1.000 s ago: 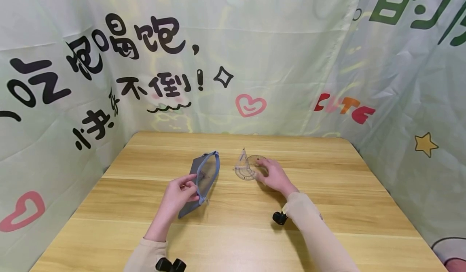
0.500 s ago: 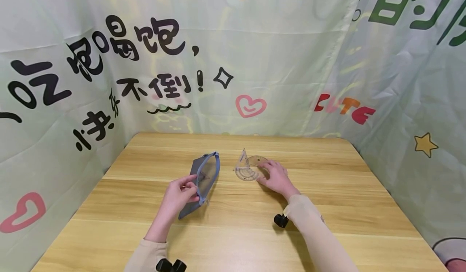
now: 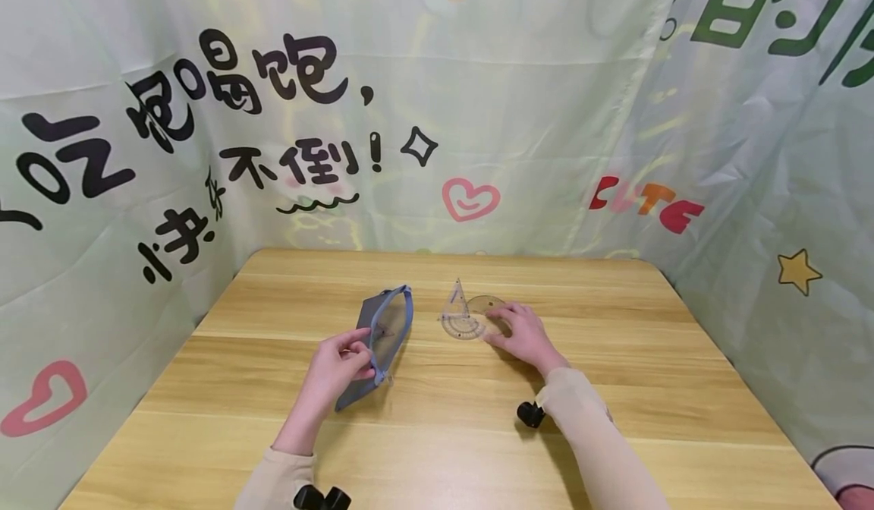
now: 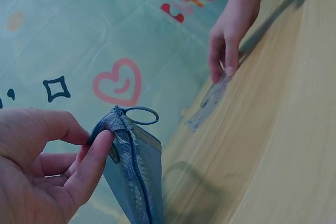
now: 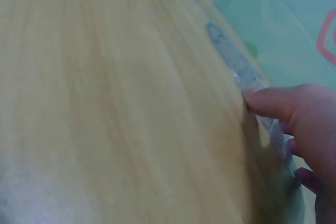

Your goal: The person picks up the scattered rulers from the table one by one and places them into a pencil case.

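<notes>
My left hand (image 3: 337, 362) pinches the near side of a blue-grey zip pouch (image 3: 351, 392) between thumb and fingers. Its zipped mouth gapes toward the right, and the left wrist view shows a ring-shaped loop (image 4: 142, 115) at the zip's end. On the table to the right lies a clear triangular set square (image 3: 454, 305), a transparent protractor (image 3: 463, 328) at its base. Beside them, my right hand (image 3: 524, 337) holds a second clear protractor (image 3: 486, 303) with thumb and fingers at its edges, partly hiding it. In the right wrist view the clear pieces (image 5: 231, 53) extend past the thumb.
The wooden table (image 3: 437, 442) is bordered at the back and sides by a printed cloth backdrop (image 3: 532, 115). Small black cameras are worn on the left wrist (image 3: 322, 498) and the right wrist (image 3: 529, 414).
My right hand has shifted slightly right and toward me, and the second protractor has slid with it, away from the set square. The left hand and pouch stay in place.
</notes>
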The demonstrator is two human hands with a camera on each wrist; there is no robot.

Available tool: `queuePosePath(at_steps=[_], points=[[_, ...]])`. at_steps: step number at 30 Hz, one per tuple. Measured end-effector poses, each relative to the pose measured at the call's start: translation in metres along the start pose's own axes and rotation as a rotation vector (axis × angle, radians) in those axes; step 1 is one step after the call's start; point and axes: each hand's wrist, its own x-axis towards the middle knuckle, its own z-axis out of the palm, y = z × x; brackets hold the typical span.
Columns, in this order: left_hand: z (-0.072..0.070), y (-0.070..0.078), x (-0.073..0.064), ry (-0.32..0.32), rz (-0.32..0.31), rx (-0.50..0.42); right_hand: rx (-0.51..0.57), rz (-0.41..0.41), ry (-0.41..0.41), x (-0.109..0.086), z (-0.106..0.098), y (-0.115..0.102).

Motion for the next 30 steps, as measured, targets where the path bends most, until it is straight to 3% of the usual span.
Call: queuePosePath(at_steps=[15,30], points=[[0.000,0.000,0.001,0.004,0.004,0.001,0.037,-0.001,-0.062,-0.001,-0.013,-0.006],[0.000,-0.002,0.002,0.000,0.001,0.014,0.017,0.050,-0.023,0.002,-0.010,-0.009]])
